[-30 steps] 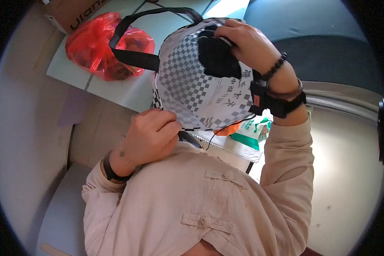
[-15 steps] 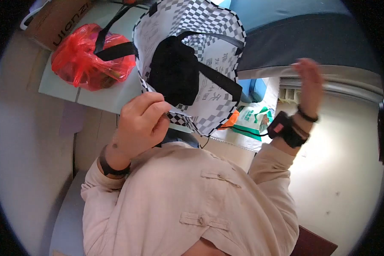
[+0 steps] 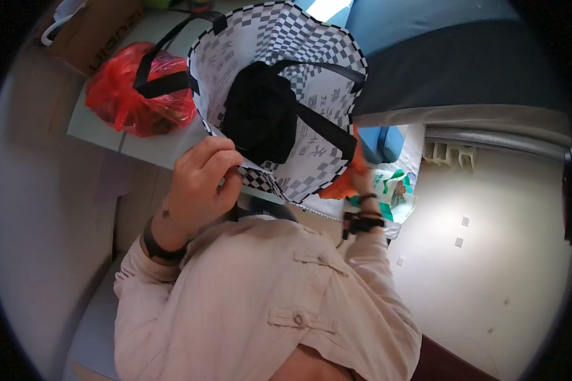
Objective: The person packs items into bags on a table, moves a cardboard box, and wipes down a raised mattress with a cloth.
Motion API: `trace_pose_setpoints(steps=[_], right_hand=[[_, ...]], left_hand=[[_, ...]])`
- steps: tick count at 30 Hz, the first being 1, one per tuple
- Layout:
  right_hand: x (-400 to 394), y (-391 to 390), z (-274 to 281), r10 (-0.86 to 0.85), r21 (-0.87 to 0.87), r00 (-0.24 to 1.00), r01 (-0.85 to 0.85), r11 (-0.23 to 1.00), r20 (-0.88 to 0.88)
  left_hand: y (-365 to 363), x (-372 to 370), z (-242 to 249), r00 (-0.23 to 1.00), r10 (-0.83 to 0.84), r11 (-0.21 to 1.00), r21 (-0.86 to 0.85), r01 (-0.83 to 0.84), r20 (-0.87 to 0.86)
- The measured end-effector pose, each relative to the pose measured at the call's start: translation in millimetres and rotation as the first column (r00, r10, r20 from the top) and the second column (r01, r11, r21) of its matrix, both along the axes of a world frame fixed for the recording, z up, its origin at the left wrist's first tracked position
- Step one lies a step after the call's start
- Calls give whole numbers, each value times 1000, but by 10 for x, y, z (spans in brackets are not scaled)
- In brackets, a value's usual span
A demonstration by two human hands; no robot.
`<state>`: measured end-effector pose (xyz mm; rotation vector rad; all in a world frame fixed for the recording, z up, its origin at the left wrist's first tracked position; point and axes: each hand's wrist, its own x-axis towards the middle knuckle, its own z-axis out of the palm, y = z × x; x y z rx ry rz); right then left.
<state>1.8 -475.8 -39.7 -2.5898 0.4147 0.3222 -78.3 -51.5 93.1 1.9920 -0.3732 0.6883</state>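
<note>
A tote bag with a black-and-white checkered pattern and black straps stands with its mouth facing me. Inside it lies a bundled black cloth-like item. My left hand is closed, pinching the bag's near left rim between thumb and fingers. Just right of the bag, my right hand is blurred and closed on a crumpled orange item, which shows above and left of the hand. The right fingers are partly hidden. A white-and-green package lies beside that hand.
A filled red plastic bag sits on the pale table at left, before a cardboard box. Blue containers stand behind the package. A dark grey padded edge runs across the upper right.
My right hand has swung left and down from the open air at right to the orange item, which now shows larger and higher. My left hand still holds the tote's rim.
</note>
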Motion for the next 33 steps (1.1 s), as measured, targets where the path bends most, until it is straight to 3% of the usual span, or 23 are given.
trace_pose_setpoints(steps=[2,4,7,9,11,14,15,17,19,20,21,23,24,26,27,29,33], right_hand=[[91,-233,631,-106,289,982,56,956,158],[35,-323,1367,-323,601,904,97,793,281],[-131,-227,2409,-459,866,810,-113,488,364],[-184,-17,3022,-324,902,855,-317,295,406],[-101,208,3495,-36,868,870,-487,100,492],[15,633,3939,-22,823,828,-553,133,560],[46,778,4000,102,813,816,-577,81,569],[193,845,3972,88,678,735,-659,326,672],[387,937,3788,-7,505,629,-616,605,777],[424,1190,3669,83,704,756,-639,310,650],[463,1492,3535,229,846,824,-533,1,519],[528,1944,3273,266,943,907,-290,-166,326],[559,2100,3146,106,969,963,-241,-60,247],[805,2304,2914,497,963,852,-30,-269,165],[923,2350,2840,500,963,851,-27,-266,162],[1111,2430,2679,23,996,997,-76,51,75],[1132,2601,2308,-32,985,991,-126,118,131]], left_hand=[[2,26,9,1000,-21,1000,-7,21,12],[-8,78,9,999,-39,999,-18,40,35],[-51,127,-22,994,-85,996,-17,86,66],[-96,157,15,992,-89,996,-7,90,88],[-138,179,34,990,-106,994,6,106,98],[-111,218,21,987,-132,991,15,132,96],[-120,221,25,987,-142,990,19,140,79],[-125,217,29,985,-131,991,45,126,110],[-104,195,26,989,-115,992,54,110,92],[-80,174,32,989,-112,993,51,108,99],[-56,157,46,990,-107,993,64,101,89],[-30,129,48,992,-95,993,80,89,81],[-26,112,32,994,-87,992,97,80,67],[-3,78,-3,996,-77,991,112,71,48],[0,54,-16,995,-88,989,124,83,37],[23,36,-31,995,-97,986,136,93,20],[21,40,-27,981,-114,992,70,104,159]])
